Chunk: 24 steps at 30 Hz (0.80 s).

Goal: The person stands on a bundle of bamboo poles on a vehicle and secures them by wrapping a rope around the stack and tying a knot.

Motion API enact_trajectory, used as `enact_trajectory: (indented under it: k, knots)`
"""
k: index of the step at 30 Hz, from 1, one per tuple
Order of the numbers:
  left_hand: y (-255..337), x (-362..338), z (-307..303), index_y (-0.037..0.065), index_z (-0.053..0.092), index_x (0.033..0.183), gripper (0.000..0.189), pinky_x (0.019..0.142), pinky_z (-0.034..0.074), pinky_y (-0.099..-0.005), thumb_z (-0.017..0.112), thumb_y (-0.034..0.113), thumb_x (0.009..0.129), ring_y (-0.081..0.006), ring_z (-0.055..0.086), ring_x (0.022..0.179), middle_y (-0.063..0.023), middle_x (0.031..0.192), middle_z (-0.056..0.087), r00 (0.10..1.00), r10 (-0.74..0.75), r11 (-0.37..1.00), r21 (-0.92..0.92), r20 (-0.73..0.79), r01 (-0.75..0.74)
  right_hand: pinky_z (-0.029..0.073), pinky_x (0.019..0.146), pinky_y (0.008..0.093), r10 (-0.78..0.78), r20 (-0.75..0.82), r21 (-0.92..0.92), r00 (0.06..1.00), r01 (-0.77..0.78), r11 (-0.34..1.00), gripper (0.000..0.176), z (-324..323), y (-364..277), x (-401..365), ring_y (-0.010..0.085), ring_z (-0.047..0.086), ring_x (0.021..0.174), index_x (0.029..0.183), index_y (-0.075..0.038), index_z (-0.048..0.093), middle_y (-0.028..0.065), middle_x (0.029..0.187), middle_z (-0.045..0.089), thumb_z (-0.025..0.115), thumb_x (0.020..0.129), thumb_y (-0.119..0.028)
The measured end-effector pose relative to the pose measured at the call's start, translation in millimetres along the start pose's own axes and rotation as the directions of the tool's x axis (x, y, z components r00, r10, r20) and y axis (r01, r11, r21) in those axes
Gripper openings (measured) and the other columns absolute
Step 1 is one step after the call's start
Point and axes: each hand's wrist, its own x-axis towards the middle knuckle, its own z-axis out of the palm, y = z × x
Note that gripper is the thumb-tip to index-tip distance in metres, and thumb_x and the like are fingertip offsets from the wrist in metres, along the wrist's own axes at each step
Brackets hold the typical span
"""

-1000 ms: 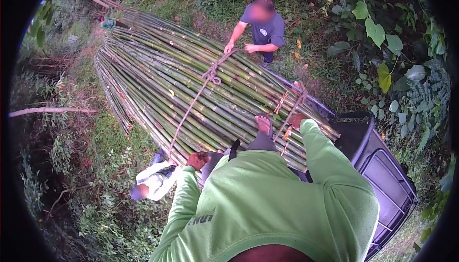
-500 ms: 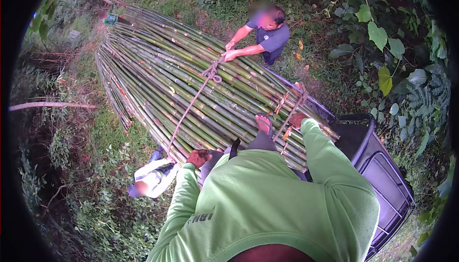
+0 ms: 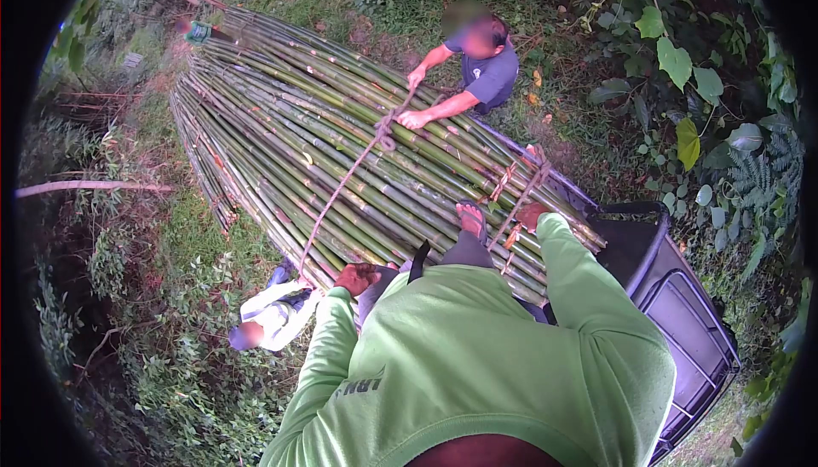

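Observation:
I am sitting on a long load of green bamboo poles [image 3: 341, 160]. My left hand [image 3: 356, 278] rests by my left knee with its fingers curled; what is in them, if anything, is hidden. My right hand [image 3: 532, 215] is closed at a rope [image 3: 534, 184] that crosses the poles near their front end. A second rope [image 3: 345, 179] runs across the middle of the load, with a knot [image 3: 384, 130]. A co-worker in a dark blue shirt [image 3: 492, 75] grips its far end with both hands.
Another person in a white top [image 3: 277, 312] stands at the load's near side, by the rope's lower end. A person in green [image 3: 198, 33] is at the far end. The vehicle's cab [image 3: 682, 322] with a metal rack lies to the right. Leafy plants [image 3: 707, 83] surround the load.
The co-worker's hands have moved apart, one raised with the rope and the other lower on the poles. The knot has shifted slightly right. My hands have stayed nearly still.

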Motion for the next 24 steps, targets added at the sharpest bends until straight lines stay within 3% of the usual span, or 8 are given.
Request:
enact_trajectory:
  k: [1,4,7,24]
  knots:
    - [6.4,-3.1,0.1,-0.005,0.048,0.108,0.043,0.073,0.044,-0.0248,0.064,0.016,0.074,-0.013,0.056,0.082,-0.0107,0.093,0.06,1.0,-0.011,1.0,-0.004,0.003,0.011,0.038,0.082,0.0383,-0.027,0.023,-0.04,0.999,0.028,0.999,0.045,-8.0,-3.5,-3.6,0.0278,0.051,0.094,0.098,-0.008,0.053,0.0093,0.095,0.056,0.061,0.055,-0.016]
    - [-16.4,13.9,-0.7,-0.005,0.049,0.107,0.042,0.071,0.044,-0.025,0.064,0.016,0.074,-0.0126,0.056,0.08,-0.0098,0.09,0.061,1.0,-0.004,1.0,-0.031,0.025,0.004,0.039,0.081,0.0389,0.033,-0.144,0.117,0.989,-0.016,0.993,0.044,24.4,10.2,10.5,0.0275,0.051,0.092,0.096,-0.009,0.054,0.0087,0.093,0.056,0.062,0.054,-0.016]
    - [-4.6,8.5,-0.4,-0.005,0.049,0.107,0.041,0.072,0.044,-0.0253,0.064,0.015,0.074,-0.0128,0.056,0.08,-0.0097,0.09,0.061,1.0,-0.023,1.0,-0.017,0.02,0.023,0.039,0.08,0.0387,0.096,-0.133,0.193,0.986,-0.069,0.979,0.043,40.8,17.8,19.6,0.0274,0.052,0.091,0.095,-0.009,0.054,0.0084,0.092,0.056,0.063,0.054,-0.017]
    - [-15.2,15.2,-1.6,-0.006,0.046,0.109,0.047,0.079,0.044,-0.0256,0.065,0.015,0.072,-0.0161,0.057,0.088,-0.0127,0.095,0.06,0.998,-0.034,0.997,-0.061,0.056,0.038,0.041,0.075,0.0374,0.145,-0.084,0.213,0.986,-0.125,0.969,0.038,52.8,23.7,30.9,0.0271,0.053,0.085,0.087,-0.011,0.057,0.0073,0.085,0.057,0.067,0.052,-0.021]
